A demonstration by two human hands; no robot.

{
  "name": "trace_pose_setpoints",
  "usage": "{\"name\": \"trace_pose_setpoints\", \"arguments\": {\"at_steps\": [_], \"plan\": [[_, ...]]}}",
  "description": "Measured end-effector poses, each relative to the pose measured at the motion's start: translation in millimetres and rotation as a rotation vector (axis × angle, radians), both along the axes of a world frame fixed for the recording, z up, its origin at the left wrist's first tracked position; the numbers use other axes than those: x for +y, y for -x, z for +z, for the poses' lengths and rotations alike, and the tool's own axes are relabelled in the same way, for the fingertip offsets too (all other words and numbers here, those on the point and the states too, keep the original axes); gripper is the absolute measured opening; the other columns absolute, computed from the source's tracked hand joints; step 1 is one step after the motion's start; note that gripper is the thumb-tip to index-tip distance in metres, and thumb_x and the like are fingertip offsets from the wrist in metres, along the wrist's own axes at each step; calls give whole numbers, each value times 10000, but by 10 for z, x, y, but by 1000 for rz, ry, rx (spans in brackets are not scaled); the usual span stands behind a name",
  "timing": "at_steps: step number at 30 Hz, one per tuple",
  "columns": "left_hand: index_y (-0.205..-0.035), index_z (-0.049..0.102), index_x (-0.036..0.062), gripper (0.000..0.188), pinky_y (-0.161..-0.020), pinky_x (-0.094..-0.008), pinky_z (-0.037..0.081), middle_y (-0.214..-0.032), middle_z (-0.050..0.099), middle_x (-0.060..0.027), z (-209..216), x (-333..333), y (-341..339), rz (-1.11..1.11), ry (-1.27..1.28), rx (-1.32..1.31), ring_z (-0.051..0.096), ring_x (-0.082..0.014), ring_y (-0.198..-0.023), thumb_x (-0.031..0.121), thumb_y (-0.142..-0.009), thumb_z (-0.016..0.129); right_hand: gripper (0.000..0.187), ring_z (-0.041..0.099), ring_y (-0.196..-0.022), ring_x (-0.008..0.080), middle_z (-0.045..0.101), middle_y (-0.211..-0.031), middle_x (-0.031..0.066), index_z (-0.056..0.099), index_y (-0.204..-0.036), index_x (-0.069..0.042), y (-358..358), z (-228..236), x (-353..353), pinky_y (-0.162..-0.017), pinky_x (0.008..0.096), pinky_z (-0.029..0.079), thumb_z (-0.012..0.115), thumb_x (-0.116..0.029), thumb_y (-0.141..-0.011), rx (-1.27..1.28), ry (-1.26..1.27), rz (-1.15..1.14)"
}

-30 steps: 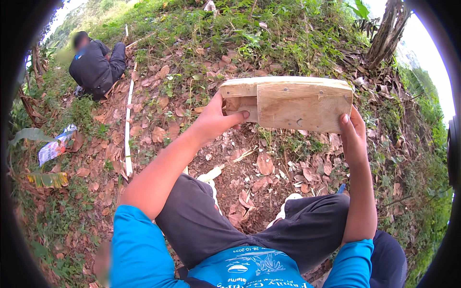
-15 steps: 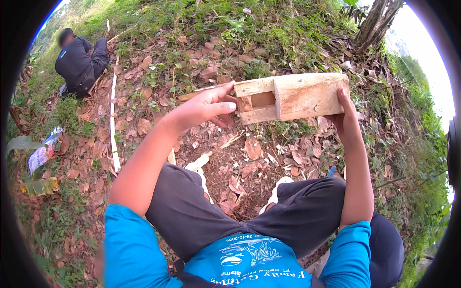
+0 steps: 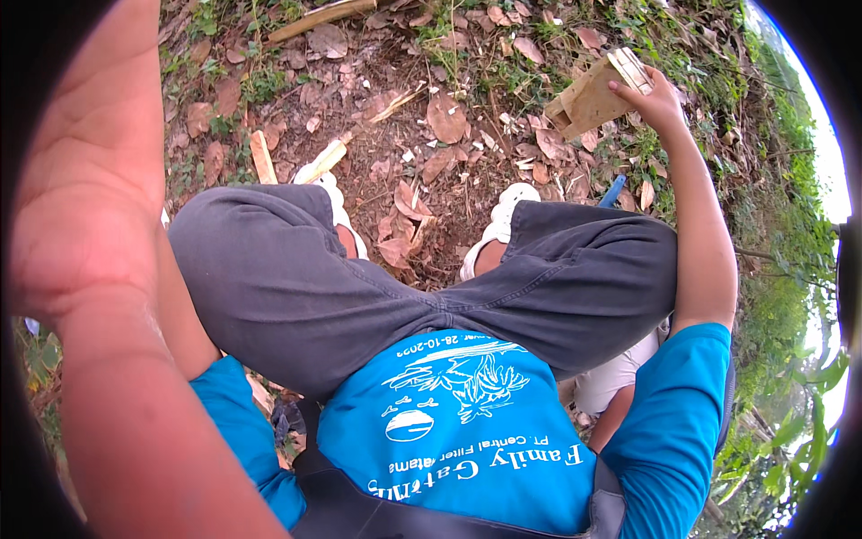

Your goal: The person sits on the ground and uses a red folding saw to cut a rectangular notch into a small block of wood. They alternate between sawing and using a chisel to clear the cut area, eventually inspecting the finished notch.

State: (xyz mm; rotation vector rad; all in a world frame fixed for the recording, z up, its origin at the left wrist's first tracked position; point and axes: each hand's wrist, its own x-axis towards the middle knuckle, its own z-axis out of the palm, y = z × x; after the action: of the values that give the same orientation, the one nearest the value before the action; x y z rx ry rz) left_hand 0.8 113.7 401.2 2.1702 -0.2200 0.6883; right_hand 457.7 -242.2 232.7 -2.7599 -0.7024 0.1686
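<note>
My right hand (image 3: 660, 101) grips a small hollow box of pale raw wood (image 3: 588, 101) by one end. It is held tilted over the leafy ground at the upper right, with my thumb across its side. Very close to the camera on the left, a bare arm and hand, seemingly my left hand (image 3: 85, 207), fill the view's edge. Its fingers do not show, and I see nothing held there. My left sleeve (image 3: 242, 431) and part of the arm show behind it.
Wood offcuts (image 3: 325, 160) and a short stick (image 3: 262, 157) lie beside my left shoe. A longer wooden strip (image 3: 323, 18) is farther off. A blue handle (image 3: 612, 191) lies by my right knee. Dry leaves (image 3: 446, 117) and chips cover the soil.
My left hand has left the box and come up close to the camera. My right hand has carried the box to the right and turned it. The view has tipped downward.
</note>
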Motion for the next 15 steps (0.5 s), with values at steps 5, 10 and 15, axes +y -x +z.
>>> {"name": "trace_pose_setpoints", "arguments": {"at_steps": [5, 10, 15], "plan": [[-1552, 395, 48, 694, -1125, -438, 455, -1535, 497, -184, -26, -103, 121, -70, 29, 74, 535, -295, -1345, 507, -1045, 515, 1123, 674, -1188, 293, 665, -1323, 227, 513, -1477, 43, -5, 2, -119, -1012, 400, 524, 871, -656, -675, 175, 12, -71], [-1569, 359, 51, 758, -1139, -455, 437, -1556, 469, -186, 12, -142, 163, -101, 35, 111, 501, -308, -1376, 558, -1026, 512, 1120, 704, -1072, 251, 691, -1247, 217, 518, -1468, 45, 11, -19, -12, -918, 355, 551, 864, -669, -677, 170, 9, -62], [-1585, 324, 54, 822, -1152, -473, 419, -1577, 440, -188, 75, -162, 157, -107, 57, 138, 466, -320, -1407, 609, -1008, 510, 1080, 714, -921, 204, 719, -1150, 176, 530, -1455, 23, 140, 73, 183, -844, 338, 560, 865, -656, -686, 205, -39, -63]]}}
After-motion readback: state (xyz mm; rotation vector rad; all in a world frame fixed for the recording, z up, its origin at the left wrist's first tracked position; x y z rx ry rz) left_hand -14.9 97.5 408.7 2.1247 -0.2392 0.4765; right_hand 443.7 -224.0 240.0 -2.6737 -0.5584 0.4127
